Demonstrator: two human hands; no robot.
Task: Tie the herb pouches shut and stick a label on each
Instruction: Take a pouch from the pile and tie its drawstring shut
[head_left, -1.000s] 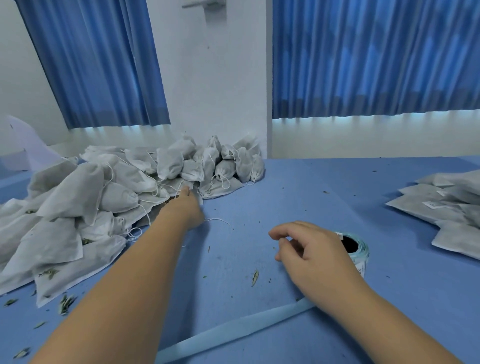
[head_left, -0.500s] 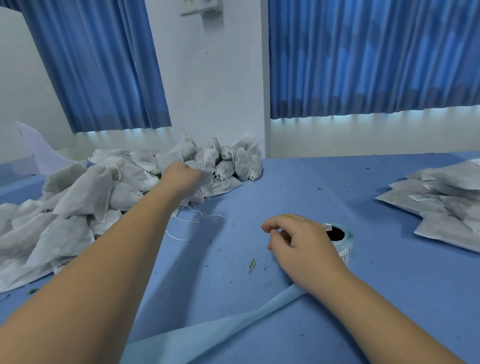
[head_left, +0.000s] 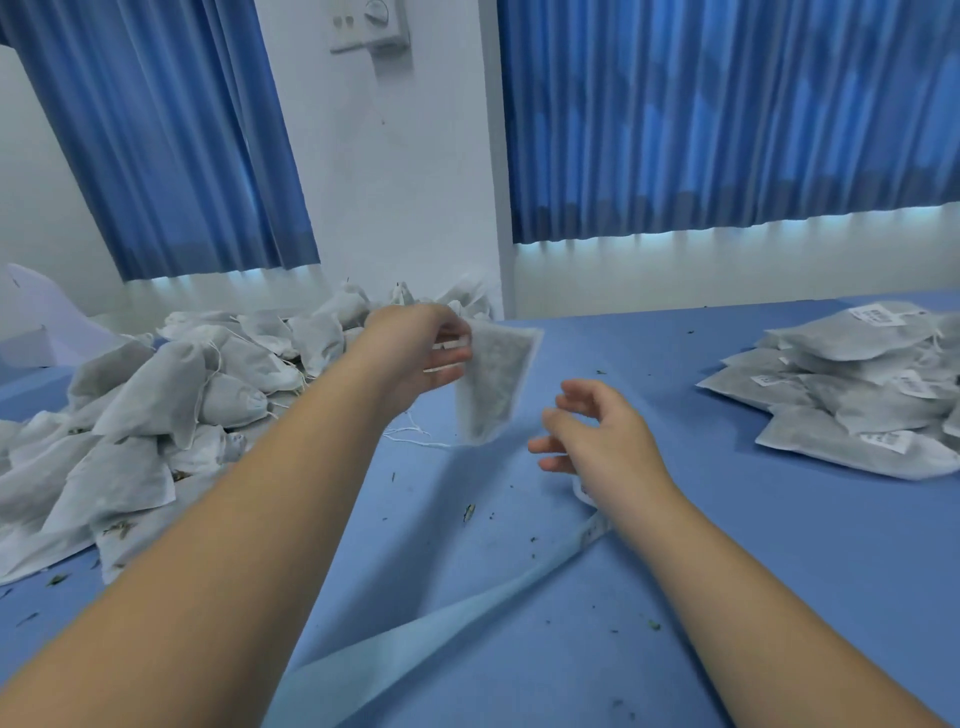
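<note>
Pouch (head_left: 493, 387): grey-white, flat, herb fill showing dark through the fabric; held up over the blue table (head_left: 779, 597), just in front of the far pile, hanging tilted with one corner pointing down. Edges blurred; I cannot tell whether that lower corner touches the table. My left hand (head_left: 421, 353) grips it at its upper left edge, thumb on top, fingers curled beneath. My right hand (head_left: 597, 431) is just right of the pouch and apart from it: palm turned toward it, fingers spread and loosely bent, holding nothing. Loose white strings (head_left: 415, 436) lie on the table below the pouch. Beneath my right wrist, a sliver of the label roll (head_left: 581, 491) shows, the rest hidden; its pale backing strip (head_left: 441, 623) runs from there toward the near edge. Herb crumbs (head_left: 469, 512) are scattered near it. Left: a heap of open pouches (head_left: 156, 405), strings trailing, reaching back to the wall. Right, well apart: a stack of flat pouches with white labels (head_left: 857, 405). Behind: white wall, blue curtains (head_left: 727, 130), a switch plate (head_left: 369, 26).
</note>
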